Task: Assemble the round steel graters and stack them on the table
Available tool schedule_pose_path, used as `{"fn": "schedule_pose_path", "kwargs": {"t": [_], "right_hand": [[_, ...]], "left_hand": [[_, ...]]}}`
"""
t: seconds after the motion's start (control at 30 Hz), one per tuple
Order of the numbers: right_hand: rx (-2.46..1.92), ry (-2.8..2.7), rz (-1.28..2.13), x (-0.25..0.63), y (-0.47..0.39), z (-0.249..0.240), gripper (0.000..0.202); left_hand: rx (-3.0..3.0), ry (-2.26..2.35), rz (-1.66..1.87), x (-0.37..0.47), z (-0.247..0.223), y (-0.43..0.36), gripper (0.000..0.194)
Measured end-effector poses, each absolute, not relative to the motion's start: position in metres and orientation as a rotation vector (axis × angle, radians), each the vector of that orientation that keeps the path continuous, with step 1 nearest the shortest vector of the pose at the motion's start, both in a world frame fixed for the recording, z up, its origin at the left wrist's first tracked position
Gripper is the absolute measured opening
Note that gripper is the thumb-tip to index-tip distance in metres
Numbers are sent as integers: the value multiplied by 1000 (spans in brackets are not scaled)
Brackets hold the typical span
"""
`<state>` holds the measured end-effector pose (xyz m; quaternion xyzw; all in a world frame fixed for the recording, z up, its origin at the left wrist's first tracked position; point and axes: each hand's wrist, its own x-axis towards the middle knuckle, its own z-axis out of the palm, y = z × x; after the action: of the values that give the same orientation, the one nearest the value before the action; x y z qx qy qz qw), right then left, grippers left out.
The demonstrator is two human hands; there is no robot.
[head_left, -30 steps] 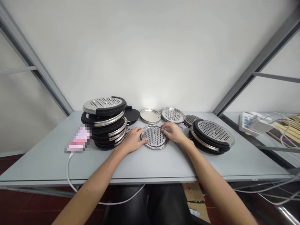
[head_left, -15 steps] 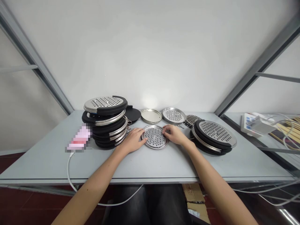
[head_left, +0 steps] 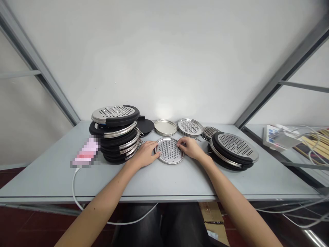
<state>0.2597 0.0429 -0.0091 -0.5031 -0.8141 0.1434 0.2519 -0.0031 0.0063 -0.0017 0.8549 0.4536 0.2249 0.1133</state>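
A round perforated steel disc [head_left: 169, 151] lies flat on the grey table [head_left: 164, 178] in front of me. My left hand [head_left: 145, 153] grips its left rim with curled fingers. My right hand [head_left: 190, 148] holds its right rim, fingertips resting on the disc's upper edge. Left of my hands rises a tall, leaning stack of black-rimmed steel discs [head_left: 115, 132]. A lower stack of the same kind [head_left: 233, 149] sits to the right of my right hand.
Behind the held disc lie a plain shiny metal lid [head_left: 165, 127], a pile of perforated discs [head_left: 190, 126] and a darker grater disc [head_left: 209, 131]. A blurred pink object [head_left: 85, 155] with a white cable lies at the left. Cables and boxes [head_left: 280, 139] fill the right shelf.
Both hands stay on the disc's rim; the disc and hands have barely shifted. The view has moved slightly.
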Motion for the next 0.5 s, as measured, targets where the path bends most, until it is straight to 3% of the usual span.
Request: {"fn": "schedule_pose_path", "kwargs": {"t": [0.3,0.5], "right_hand": [[-1340,-2154,493,261,42,-8,15],[-1355,-2079,529,263,42,-8,24]], "left_hand": [[2487,1354,611,-5,-3,8,52],[2476,1327,634,-4,-2,5,50]]}}
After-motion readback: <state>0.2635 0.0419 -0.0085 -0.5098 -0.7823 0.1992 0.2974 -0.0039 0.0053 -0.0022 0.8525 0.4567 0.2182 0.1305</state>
